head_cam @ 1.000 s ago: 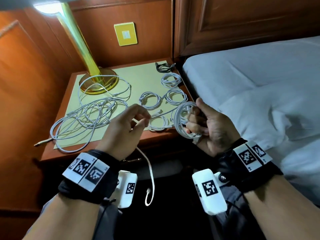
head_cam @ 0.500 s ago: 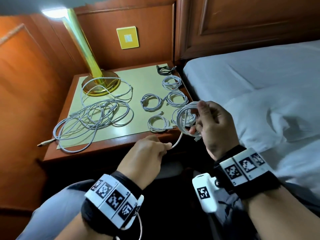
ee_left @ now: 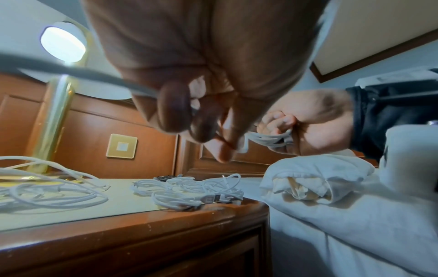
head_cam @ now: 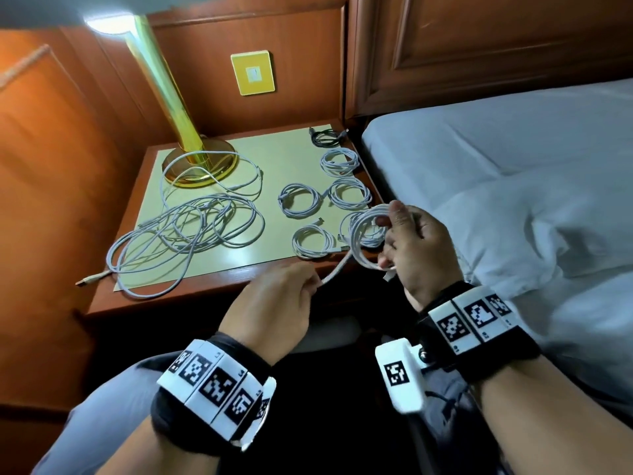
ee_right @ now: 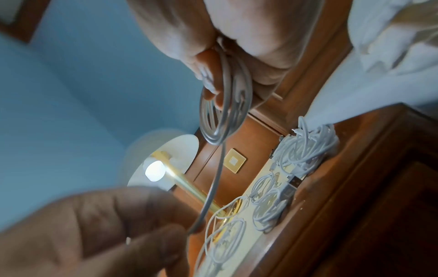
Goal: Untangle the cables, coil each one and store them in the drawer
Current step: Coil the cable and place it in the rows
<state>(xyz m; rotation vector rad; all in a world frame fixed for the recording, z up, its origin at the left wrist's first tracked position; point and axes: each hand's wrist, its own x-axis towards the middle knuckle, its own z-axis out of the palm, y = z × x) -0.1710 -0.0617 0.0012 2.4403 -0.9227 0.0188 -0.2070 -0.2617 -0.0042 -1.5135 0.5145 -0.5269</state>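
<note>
A white cable coil (head_cam: 364, 234) stands upright in my right hand (head_cam: 390, 238), thumb on top and fingers curled through the loops, over the nightstand's front right corner. The coil's loose tail (head_cam: 337, 269) runs down left to my left hand (head_cam: 313, 281), which pinches it just in front of the nightstand edge. The right wrist view shows the coil (ee_right: 222, 112) and the tail (ee_right: 213, 187) stretched toward my left hand (ee_right: 106, 224). A tangle of white cables (head_cam: 185, 234) lies on the left of the nightstand. Several finished white coils (head_cam: 299, 200) and a dark coil (head_cam: 325, 137) lie on its right.
A brass lamp base (head_cam: 200, 162) stands at the back left of the nightstand (head_cam: 205, 289), with a cable looped over it. The bed (head_cam: 513, 200) with white bedding lies close on the right. Wooden panelling with a yellow wall plate (head_cam: 252, 73) is behind.
My left hand has dropped from above the nightstand to below its front edge and moved closer to the right hand. The hanging tail is shorter. The right hand has turned the coil slightly.
</note>
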